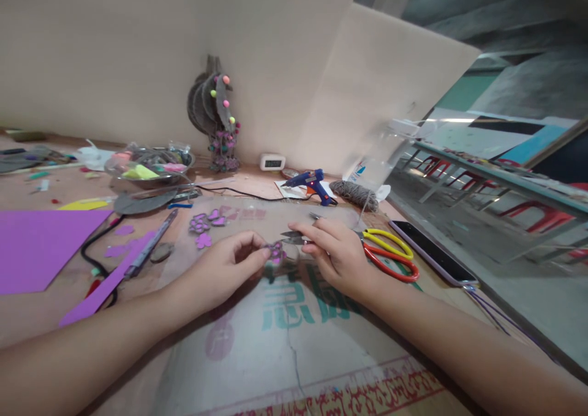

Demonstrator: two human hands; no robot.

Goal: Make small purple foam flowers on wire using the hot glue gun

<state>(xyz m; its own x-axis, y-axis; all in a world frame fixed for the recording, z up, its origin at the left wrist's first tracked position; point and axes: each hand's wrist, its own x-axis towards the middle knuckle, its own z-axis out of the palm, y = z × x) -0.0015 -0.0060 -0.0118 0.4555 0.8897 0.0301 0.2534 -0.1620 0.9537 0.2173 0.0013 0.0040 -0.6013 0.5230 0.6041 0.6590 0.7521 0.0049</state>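
My left hand (234,263) is closed, pinching a small purple flower (277,253) with grey edging between thumb and fingertips. Just to its right, my right hand (337,257) is closed around small snips; their dark pointed blades (292,238) reach toward the flower, and most of their body is hidden by my fingers. Beyond my right wrist lie scissors with yellow and red handles (390,253), partly covered by that hand. Several purple petal pieces, some edged in grey (200,223), rest past my left hand beside a plain purple flower cutout (203,240).
A blue glue gun (309,185) with a cord stands at the back near grey yarn (356,194) and a small digital clock (272,162). On the right lies a phone (432,253). Purple sheet (46,244), pen (151,244) and bowl of scraps (149,163) are at left.
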